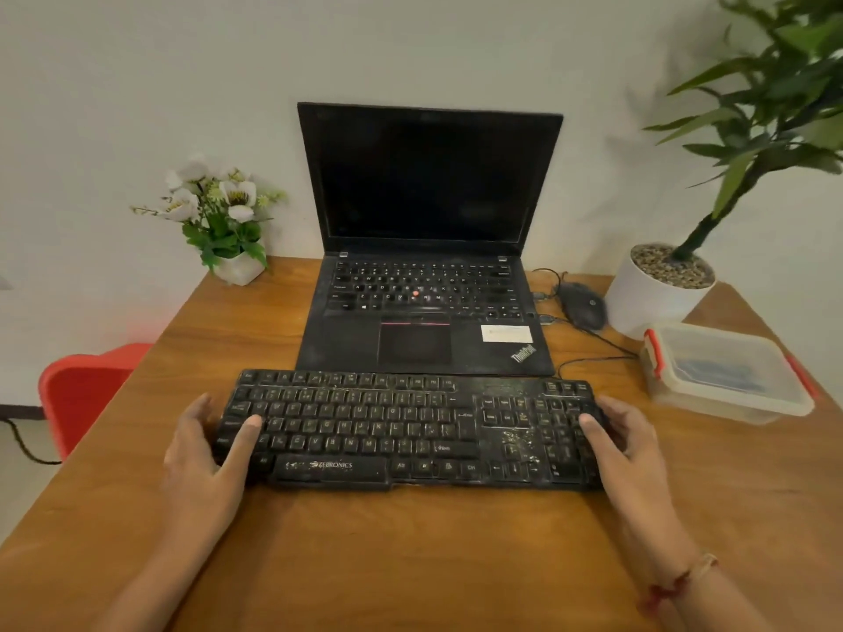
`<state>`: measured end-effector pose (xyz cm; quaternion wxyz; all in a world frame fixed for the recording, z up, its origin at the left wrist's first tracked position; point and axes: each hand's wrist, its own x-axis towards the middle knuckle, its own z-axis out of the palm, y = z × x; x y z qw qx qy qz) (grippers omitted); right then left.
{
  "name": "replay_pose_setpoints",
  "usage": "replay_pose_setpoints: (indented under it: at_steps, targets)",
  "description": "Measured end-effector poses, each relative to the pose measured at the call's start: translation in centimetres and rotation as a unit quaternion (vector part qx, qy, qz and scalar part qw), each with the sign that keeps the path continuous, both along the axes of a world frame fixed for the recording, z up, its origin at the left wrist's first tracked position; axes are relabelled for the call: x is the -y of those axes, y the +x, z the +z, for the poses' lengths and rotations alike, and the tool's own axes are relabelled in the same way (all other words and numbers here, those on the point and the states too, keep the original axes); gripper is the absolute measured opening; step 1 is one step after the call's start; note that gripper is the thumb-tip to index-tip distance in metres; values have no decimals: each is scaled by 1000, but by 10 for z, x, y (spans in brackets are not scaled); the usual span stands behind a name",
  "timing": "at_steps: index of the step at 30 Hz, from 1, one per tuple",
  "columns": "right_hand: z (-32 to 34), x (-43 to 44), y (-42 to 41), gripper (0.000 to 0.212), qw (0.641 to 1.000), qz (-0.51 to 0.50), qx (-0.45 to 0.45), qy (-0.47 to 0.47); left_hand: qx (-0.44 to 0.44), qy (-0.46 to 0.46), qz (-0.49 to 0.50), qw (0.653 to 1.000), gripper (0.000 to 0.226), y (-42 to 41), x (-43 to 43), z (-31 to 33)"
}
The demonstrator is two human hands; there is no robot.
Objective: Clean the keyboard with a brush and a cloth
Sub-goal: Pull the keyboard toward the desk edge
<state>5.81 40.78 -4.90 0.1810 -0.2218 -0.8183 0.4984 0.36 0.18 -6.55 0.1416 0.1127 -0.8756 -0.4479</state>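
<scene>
A dusty black keyboard (401, 431) lies flat on the wooden table (410, 554), with white crumbs near its arrow keys. My left hand (205, 453) grips the keyboard's left end, thumb lying on the keys and fingers round the edge. My right hand (625, 442) grips its right end the same way, thumb on the number pad. No brush is in view. A closed clear plastic box (725, 371) with red clips at the right holds something blue, blurred through the lid.
An open black laptop (424, 248) stands just behind the keyboard. A black mouse (584, 305) and cables lie right of it. A white pot with a green plant (657, 294) is at back right, a small flower pot (228, 221) at back left. A red chair (86, 385) stands left of the table.
</scene>
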Motion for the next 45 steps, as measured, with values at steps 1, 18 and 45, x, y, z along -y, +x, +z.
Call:
replay_pose_setpoints:
  at_steps: [1, 18, 45]
  targets:
    - [-1, -2, 1, 26, 1000, 1, -2, -13, -2, -4, -1, 1000, 98, 1, -2, 1]
    - [18, 21, 26, 29, 997, -8, -34, -70, -40, 179, 28, 983, 51, 17, -19, 28]
    - [5, 24, 188, 36, 995, -28, -73, -55, -101, 183, -9, 978, 55, 183, -5, 16]
